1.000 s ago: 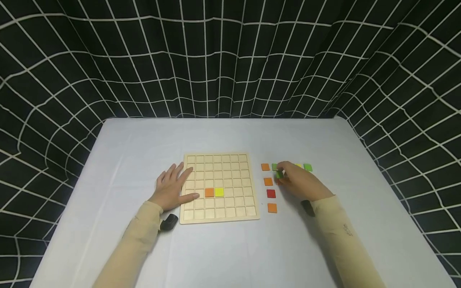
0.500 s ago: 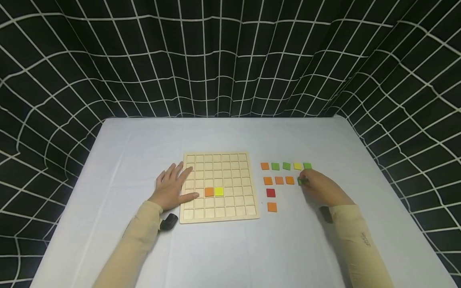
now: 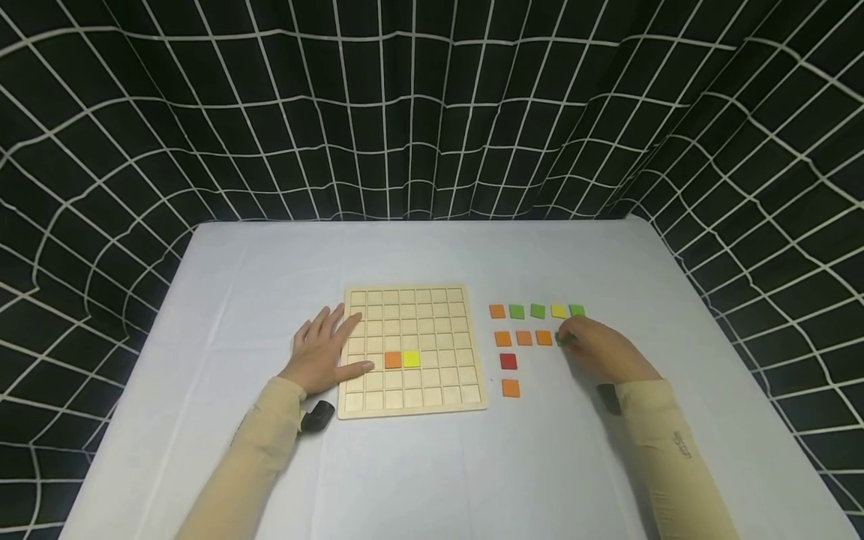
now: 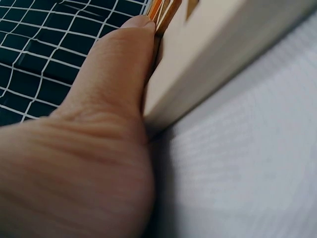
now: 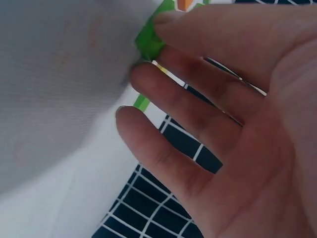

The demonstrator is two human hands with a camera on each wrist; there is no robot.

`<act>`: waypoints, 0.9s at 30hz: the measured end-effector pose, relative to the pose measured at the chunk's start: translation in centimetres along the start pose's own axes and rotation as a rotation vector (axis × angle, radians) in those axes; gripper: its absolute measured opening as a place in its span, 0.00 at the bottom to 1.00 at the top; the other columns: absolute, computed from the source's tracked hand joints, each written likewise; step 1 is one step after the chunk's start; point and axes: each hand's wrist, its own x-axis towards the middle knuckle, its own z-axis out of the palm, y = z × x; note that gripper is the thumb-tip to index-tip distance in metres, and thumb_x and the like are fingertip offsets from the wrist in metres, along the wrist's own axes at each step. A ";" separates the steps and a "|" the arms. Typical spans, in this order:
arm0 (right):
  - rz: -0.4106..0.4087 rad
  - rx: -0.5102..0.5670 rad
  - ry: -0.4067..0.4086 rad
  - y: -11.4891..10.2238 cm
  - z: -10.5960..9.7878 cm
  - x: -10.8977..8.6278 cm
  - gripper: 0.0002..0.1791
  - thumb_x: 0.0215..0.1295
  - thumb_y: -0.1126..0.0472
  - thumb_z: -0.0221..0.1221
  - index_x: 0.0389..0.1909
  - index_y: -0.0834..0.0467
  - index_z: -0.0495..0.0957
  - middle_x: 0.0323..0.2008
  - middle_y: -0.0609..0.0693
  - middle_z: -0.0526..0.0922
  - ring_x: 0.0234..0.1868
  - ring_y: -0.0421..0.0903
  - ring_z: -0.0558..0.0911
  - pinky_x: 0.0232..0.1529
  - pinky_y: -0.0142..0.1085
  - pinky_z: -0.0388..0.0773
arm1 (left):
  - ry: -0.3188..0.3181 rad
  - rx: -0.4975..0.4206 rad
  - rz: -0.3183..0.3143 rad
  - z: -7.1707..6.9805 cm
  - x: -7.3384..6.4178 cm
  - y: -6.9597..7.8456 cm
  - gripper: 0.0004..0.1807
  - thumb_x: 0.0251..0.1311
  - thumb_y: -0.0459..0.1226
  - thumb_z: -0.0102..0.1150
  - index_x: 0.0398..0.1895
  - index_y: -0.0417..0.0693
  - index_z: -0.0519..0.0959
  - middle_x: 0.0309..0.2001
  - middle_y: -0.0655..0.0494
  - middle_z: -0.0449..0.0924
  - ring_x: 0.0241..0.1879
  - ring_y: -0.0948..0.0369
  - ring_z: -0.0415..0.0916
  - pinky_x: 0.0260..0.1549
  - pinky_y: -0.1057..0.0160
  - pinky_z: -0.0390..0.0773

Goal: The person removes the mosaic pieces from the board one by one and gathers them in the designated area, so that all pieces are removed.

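A pale wooden board with a grid of square recesses lies on the table. Two square tiles sit side by side in it, an orange tile and a yellow tile. My left hand rests spread at the board's left edge, its thumb reaching over the rim. To the right of the board, my right hand pinches a green tile between thumb and index finger, at the right end of the second row of loose tiles. The other fingers are loosely extended.
Loose tiles lie in rows right of the board: orange, green and yellow ones at the back, several orange ones in the middle. Nearer are a red tile and an orange one. A dark gridded curtain surrounds the table.
My right hand has moved right with the green tile, from over the left tiles to the second row's end, uncovering several tiles. Since then it shifted slightly left. The left hand stays put.
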 end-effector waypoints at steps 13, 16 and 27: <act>-0.102 0.037 0.036 -4.6 -2.8 0.9 0.14 0.61 0.58 0.65 0.45 0.58 0.77 0.45 0.53 0.81 0.43 0.49 0.80 0.47 0.47 0.79 | 0.003 -0.001 0.001 -0.1 -0.1 0.2 0.51 0.54 0.65 0.56 0.76 0.56 0.48 0.77 0.45 0.37 0.75 0.44 0.31 0.67 0.38 0.35; -0.221 0.028 0.062 -6.9 -2.5 1.4 0.12 0.60 0.59 0.65 0.42 0.58 0.78 0.40 0.50 0.81 0.39 0.45 0.79 0.43 0.41 0.80 | -0.005 0.001 0.001 -0.1 -0.2 0.1 0.51 0.54 0.66 0.55 0.76 0.57 0.48 0.77 0.46 0.37 0.75 0.44 0.31 0.67 0.38 0.35; -0.589 -0.024 0.092 -14.6 -0.3 4.2 0.06 0.63 0.63 0.61 0.40 0.55 0.77 0.35 0.44 0.78 0.32 0.39 0.76 0.33 0.29 0.76 | 0.007 -0.011 -0.001 -0.3 -0.3 0.2 0.51 0.54 0.65 0.56 0.76 0.56 0.49 0.77 0.45 0.37 0.75 0.44 0.32 0.67 0.38 0.35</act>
